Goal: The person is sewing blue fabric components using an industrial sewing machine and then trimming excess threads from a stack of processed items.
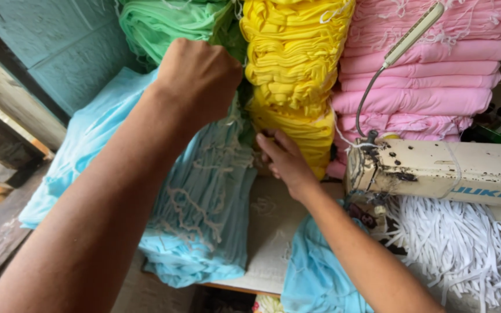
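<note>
Head view. Left hand (199, 78) raised at about eleven o'clock from the frame's centre, back of the hand toward the camera, wrist bent, fingers curled into a closed fist on the top of the light blue fabric stack (204, 197); exactly what the fingertips grip is hidden behind the knuckles. The left forearm runs from seven o'clock diagonally up to the fist, crossing over the spread light blue cloth (79, 156) beneath it. Right hand (285, 159) at the centre, palm down, fingers held straight and pressed together, tips pushed in at the base of the yellow fabric stack (291, 64), in the gap between it and the blue stack; whether they pinch anything cannot be told. The right forearm enters from five o'clock, passing over another light blue piece (314, 272). Light blue stack: leaning at centre-left on the table (273, 232), touching the yellow stack on its right. Green fabric stack (163, 23) at twelve o'clock, behind the fist. Pink fabric stack (430, 75) at two o'clock. Cream sewing machine (436, 171) at three o'clock, with its bent lamp arm (404, 43) above. White elastic strips (465, 249) heaped at four o'clock.
</note>
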